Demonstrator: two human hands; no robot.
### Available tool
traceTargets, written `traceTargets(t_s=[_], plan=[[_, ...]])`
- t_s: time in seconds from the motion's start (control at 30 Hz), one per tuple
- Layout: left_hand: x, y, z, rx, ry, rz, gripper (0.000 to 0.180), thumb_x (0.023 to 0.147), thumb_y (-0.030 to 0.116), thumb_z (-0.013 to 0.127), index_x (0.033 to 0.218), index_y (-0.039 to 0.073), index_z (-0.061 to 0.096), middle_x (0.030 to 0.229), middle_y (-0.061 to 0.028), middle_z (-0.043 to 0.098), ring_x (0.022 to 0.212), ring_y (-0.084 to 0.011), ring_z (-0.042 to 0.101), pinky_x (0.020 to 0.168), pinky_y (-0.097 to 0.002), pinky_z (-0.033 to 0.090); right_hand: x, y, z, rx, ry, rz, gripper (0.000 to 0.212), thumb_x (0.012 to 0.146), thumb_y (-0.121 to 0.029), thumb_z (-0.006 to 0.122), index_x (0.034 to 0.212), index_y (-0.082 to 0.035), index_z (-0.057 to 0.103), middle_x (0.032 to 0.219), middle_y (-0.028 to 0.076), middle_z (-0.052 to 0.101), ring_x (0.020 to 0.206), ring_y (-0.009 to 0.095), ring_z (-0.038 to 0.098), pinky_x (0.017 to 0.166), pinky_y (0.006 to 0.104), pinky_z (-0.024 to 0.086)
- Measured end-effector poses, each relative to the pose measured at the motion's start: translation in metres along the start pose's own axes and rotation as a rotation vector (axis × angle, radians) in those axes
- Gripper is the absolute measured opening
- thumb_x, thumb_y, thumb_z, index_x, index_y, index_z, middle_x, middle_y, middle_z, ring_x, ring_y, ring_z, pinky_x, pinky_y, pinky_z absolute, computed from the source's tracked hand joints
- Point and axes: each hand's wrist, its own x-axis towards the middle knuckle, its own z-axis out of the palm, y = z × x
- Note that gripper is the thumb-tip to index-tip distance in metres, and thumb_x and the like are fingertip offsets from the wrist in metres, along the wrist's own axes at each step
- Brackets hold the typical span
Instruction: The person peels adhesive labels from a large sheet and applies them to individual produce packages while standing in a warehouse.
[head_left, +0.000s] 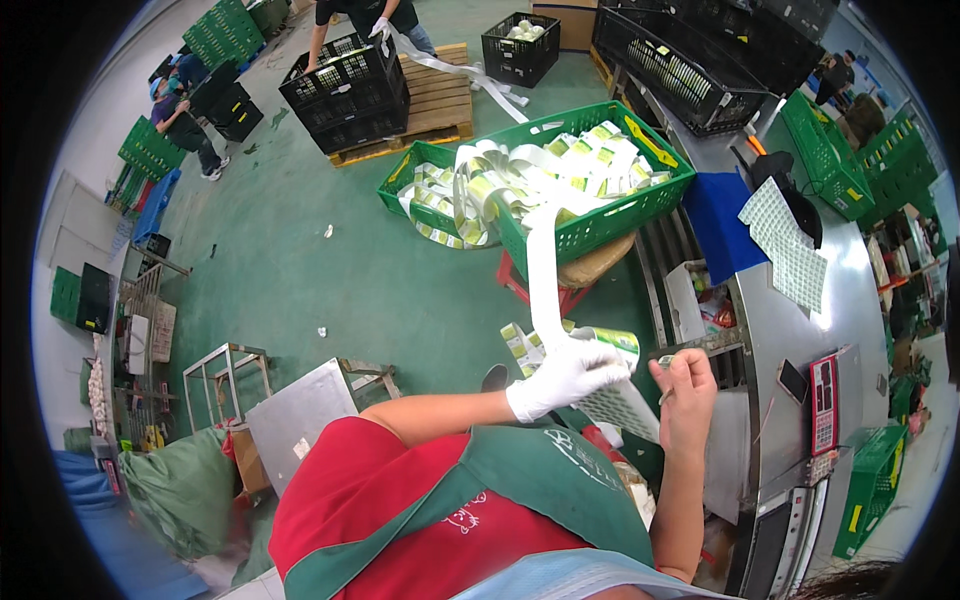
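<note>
My left hand [572, 376], in a white glove, is closed on a long pale strip [543, 275] that runs up into a green crate [600, 232]. Inside that crate lies a tangled heap of white strips with yellow-green printed bands [590, 165]. Below the glove a sheet of small round stickers [622, 408] hangs at a slant; which fingers support it is hidden. More printed strip [525, 348] dangles beside the glove. Bare and pinched, my right hand [688, 395] is just right of the sheet, with something small and pale at its fingertips.
A metal table [790, 300] on the right holds sticker sheets [785, 240], a phone [792, 380] and a red calculator [824, 405]. The green crate rests on a stool [597, 262]. Ahead, a person handles strips by black crates [350, 95] on a pallet [437, 95].
</note>
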Motion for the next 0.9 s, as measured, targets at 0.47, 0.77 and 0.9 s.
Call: traceTargets(t_s=[0.47,0.77,0.9], plan=[[-0.007,-0.025,0.012,0.438,-0.341,0.193,0.015,0.087,0.024,0.068,0.091,0.01,0.072,0.077,-0.0096,0.07,0.069,-0.0295,0.068,0.068,-0.0353,0.054,0.073,-0.025,-0.022,0.264,0.007,0.034,0.011,0.095,-0.016,0.063,0.091,-0.006,0.061,0.068,-0.009,0.043,0.059,0.001,0.037,0.053,0.0197,0.031],[0.002,-0.026,0.009,0.429,-0.126,0.221,0.016,0.086,0.017,0.07,0.094,0.003,0.072,0.082,-0.0115,0.071,0.074,-0.0232,0.068,0.07,-0.0328,0.052,0.018,0.002,-0.022,-0.104,0.122,0.135,0.015,0.093,-0.018,0.066,0.085,-0.006,0.064,0.074,-0.007,0.055,0.066,0.0,0.045,0.066,0.019,0.042],[0.002,-0.018,0.009,0.271,-0.107,0.117,0.014,0.088,0.014,0.069,0.094,0.002,0.073,0.084,-0.0072,0.072,0.075,-0.0181,0.067,0.071,-0.0311,0.052,-0.005,0.019,-0.011,-0.155,0.059,0.186,0.016,0.091,-0.016,0.066,0.085,-0.002,0.064,0.069,-0.005,0.059,0.059,-0.001,0.044,0.05,0.0193,0.034]])
